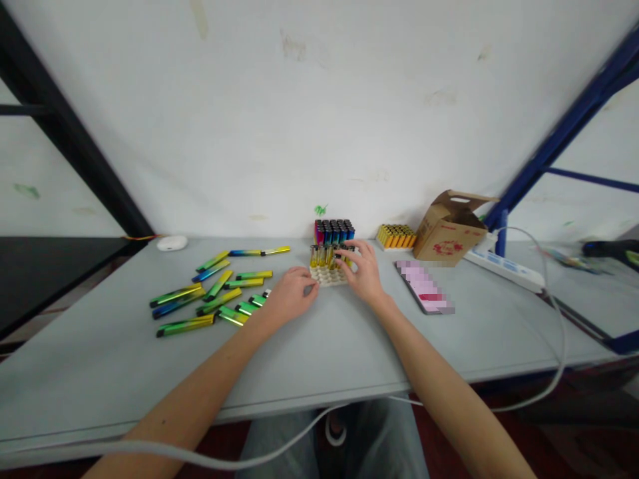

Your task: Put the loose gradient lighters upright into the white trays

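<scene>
A pale tray with holes (pixel 327 276) lies in front of me, with a row of gold-yellow lighters (pixel 320 257) standing upright along its back. My right hand (pixel 366 271) reaches over the tray's right side, thumb and fingers closed around a lighter (pixel 333 261) at that row. Its lower end is hard to make out. At the tray's front left corner, my left hand (pixel 292 293) has its fingers curled together on the edge. Left of it, several green, yellow and blue lighters (pixel 217 286) with dark ends lie scattered on the table.
Behind the tray stands a block of dark, colourful lighters (pixel 334 231). Farther right are a tray of orange lighters (pixel 397 236), an open cardboard box (pixel 449 236), a phone (pixel 424 287) and a power strip (pixel 509 269). A white case (pixel 172 243) sits back left. A white cable (pixel 562 332) crosses the front.
</scene>
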Motion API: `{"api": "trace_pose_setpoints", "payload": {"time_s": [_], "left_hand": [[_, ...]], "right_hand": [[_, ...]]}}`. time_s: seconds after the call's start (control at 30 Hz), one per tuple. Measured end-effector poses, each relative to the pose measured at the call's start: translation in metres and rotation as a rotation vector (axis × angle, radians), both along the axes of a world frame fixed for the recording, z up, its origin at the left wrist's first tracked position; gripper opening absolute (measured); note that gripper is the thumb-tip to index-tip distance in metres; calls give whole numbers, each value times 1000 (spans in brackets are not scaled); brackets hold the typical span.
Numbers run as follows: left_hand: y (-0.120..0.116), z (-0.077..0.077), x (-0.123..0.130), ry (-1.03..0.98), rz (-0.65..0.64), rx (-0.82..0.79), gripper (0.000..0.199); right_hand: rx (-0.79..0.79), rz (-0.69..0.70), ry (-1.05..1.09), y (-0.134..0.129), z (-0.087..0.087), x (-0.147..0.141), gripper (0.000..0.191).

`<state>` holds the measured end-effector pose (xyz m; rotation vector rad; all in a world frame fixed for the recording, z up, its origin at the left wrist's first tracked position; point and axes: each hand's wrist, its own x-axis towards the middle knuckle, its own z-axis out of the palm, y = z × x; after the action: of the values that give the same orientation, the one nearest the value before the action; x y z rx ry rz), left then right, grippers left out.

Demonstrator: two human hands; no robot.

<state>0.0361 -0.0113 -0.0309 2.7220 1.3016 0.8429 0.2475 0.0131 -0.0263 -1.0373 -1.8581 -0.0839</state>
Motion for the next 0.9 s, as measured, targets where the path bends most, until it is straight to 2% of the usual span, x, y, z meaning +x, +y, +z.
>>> {"api": "trace_pose_setpoints", "payload": {"time_s": [0.27, 0.47, 0.53, 0.7, 0.8, 0.9], "left_hand": [[-2, -2, 0, 11, 19, 0, 26], [-3, -4, 0, -12, 39, -26, 26], [-3, -4, 0, -11, 38, -30, 27], [-4, 0, -1, -10, 44, -60, 27], [-2, 3, -4, -17, 121, -90, 29], [1, 5, -8, -20, 211, -124, 35]], "right_hand": [[-24, -75, -91, 1, 1, 2, 29], [-64, -82, -191, -1, 0, 1, 50], [-74, -98, -181, -3, 0, 1, 54], [-100, -150, -43, -1, 0, 4, 50], [-191, -131, 69, 4, -3, 9, 60], [-378, -43, 96, 8, -6, 19, 77]]}}
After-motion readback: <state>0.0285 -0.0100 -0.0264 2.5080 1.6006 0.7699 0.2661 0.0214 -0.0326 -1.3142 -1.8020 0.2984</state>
